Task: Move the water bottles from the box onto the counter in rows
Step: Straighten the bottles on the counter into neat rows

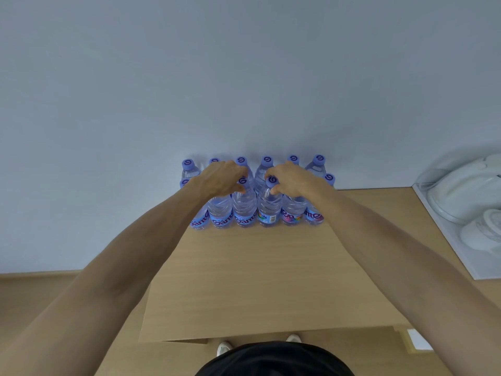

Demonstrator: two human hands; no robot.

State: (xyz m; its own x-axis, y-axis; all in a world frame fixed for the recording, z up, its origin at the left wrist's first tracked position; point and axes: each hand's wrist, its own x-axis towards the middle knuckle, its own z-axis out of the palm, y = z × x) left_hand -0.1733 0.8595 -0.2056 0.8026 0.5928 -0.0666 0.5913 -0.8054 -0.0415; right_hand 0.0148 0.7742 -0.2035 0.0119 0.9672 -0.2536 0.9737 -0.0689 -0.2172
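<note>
Several clear water bottles with purple caps stand upright in two rows at the far edge of the wooden counter (257,280), against the wall. My left hand (221,179) grips the neck of a front-row bottle (244,204) left of centre. My right hand (288,180) pinches the neck of the neighbouring front-row bottle (269,206). Both bottles stand on the counter, touching their neighbours. The back row (267,165) is partly hidden behind my hands. No box is in view.
A white tray (444,240) with white moulded objects (466,196) lies at the counter's right end. A plain wall rises directly behind the bottles. The counter's near edge is close to my body, with my shoes (223,348) on the wooden floor below.
</note>
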